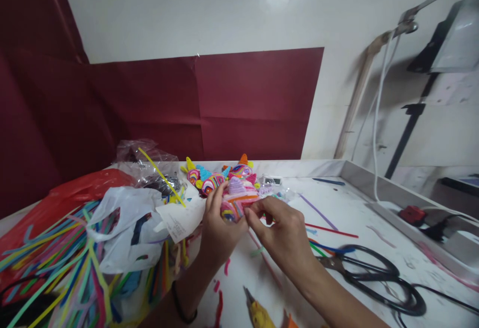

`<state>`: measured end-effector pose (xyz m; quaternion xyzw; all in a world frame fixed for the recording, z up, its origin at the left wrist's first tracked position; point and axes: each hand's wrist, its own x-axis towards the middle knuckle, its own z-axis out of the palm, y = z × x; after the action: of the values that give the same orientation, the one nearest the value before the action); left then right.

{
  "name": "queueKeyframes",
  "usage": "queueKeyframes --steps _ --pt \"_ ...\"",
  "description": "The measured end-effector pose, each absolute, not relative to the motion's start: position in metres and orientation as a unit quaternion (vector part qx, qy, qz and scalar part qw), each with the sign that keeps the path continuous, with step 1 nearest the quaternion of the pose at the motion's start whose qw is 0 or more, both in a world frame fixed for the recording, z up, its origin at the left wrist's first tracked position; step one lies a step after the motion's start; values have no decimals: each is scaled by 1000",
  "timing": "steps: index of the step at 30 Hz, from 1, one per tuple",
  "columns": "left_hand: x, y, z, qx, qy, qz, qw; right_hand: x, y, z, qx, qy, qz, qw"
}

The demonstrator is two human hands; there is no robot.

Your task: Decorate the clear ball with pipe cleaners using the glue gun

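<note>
Both hands, left hand (217, 228) and right hand (284, 233), pinch the striped craft piece (237, 195) at twelve o'clock, grip closed, steadying it above the desk (359, 218)

Bare forearms, sleeveless; thin black band (181, 308) around the left wrist.

No legible text anywhere; white paper slip (179, 223) just left of left hand's grip bears faint print, too blurred to read; no brands, numbers or signs readable.
</note>
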<state>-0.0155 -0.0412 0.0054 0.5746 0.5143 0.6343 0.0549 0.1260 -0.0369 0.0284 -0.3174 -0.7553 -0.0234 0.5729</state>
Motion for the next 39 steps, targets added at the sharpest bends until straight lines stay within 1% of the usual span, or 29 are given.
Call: queueKeyframes --steps 6,11,17,20,22,26,29,32,39 --pt "-18 -34 -3 561 501 658 33 119 -34 30 -356 -729 89 578" --pt "-21 -30 -7 539 485 686 57 109 -32 29 -379 -686 172 596" --pt "-24 -28 -6 515 480 706 70 97 -25 22 -430 -589 211 651" --pt "-26 -27 -6 505 485 709 78 92 -22 20 -425 -558 246 669" --pt "-28 -26 -7 500 484 714 81 90 -22 20 -416 -546 293 665" --pt "-29 -24 -9 500 493 707 82 88 -22 24 -402 -508 423 633" --pt "-30 -23 -12 490 496 710 93 87 -23 28 -388 -486 483 616" --pt "-31 -21 -15 486 500 710 98 86 -22 29 -372 -484 501 613" --pt "-33 -18 -18 486 507 703 111 85 -12 17 -395 -502 462 616"
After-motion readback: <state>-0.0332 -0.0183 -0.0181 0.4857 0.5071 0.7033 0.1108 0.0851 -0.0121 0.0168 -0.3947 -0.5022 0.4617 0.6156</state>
